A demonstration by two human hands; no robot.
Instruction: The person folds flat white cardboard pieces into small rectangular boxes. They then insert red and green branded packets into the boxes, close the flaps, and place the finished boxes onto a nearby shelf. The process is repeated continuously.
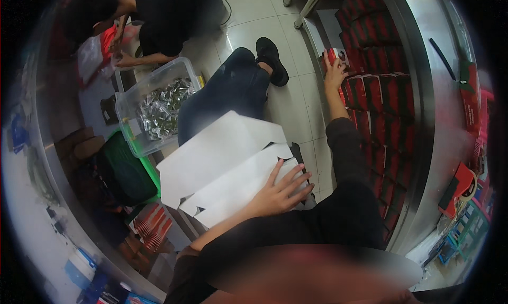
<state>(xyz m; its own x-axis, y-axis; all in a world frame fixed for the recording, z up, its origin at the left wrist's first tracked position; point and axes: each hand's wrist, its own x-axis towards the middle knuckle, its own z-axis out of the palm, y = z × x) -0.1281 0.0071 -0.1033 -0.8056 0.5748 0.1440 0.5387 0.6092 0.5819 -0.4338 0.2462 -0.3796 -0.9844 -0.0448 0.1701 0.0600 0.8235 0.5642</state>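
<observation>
A white cardboard carton [222,158] with raised flaps lies tilted across my lap; its inside is turned away from view. My left hand [283,190] rests on its right end, fingers spread flat over the card. To the right, my right arm reaches forward to a low shelf. There my right hand [334,74] is closed on a small red box [332,55] with white and dark parts. Beside it stand stacked red and black packs [378,95]; the hand is at their left edge.
A clear plastic bin [185,66] of silvery sachets [165,105] stands left of my leg. Beyond it a person in black [169,18] bends over a red and clear bag [95,55]. A steel counter [434,92] edges the right. A dark green crate [127,169] sits lower left.
</observation>
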